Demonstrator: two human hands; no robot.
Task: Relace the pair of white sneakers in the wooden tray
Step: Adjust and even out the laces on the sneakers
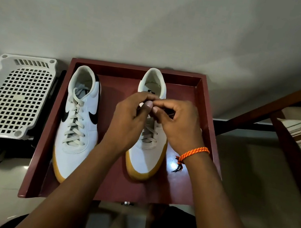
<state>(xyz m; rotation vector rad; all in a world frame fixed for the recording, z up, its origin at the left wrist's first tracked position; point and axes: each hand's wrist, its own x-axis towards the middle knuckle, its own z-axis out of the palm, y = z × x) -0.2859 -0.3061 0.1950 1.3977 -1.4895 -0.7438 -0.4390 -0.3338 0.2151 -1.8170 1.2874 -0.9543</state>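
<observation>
**Lace ends pinched at the top of the second sneaker**

In the dark red wooden tray [202,110], which seems to sit on the floor, two white leather sneakers with gum-yellow soles point their toes at the tray's near edge. The left-side sneaker [71,152], along the left wall, is laced to the top. The right-side sneaker [145,158] stands nearer the middle; its upper eyelets are hidden by both hands. The left hand [128,122] and right hand [179,126], an orange braided thread [195,153] on its wrist, meet above the tongue, each grip clamped by fingertips on the pale flat lace [149,133]

Risks, as I judge them: a lace end could slip from the pinch and back out of an eyelet; uneven pulling could leave one end short; tugging could tip the light shoe

Black swoosh marks [93,118] sit on the left-side sneaker's flanks; no wording is readable. A white perforated plastic basket [15,97] lies beyond the tray's left edge
</observation>
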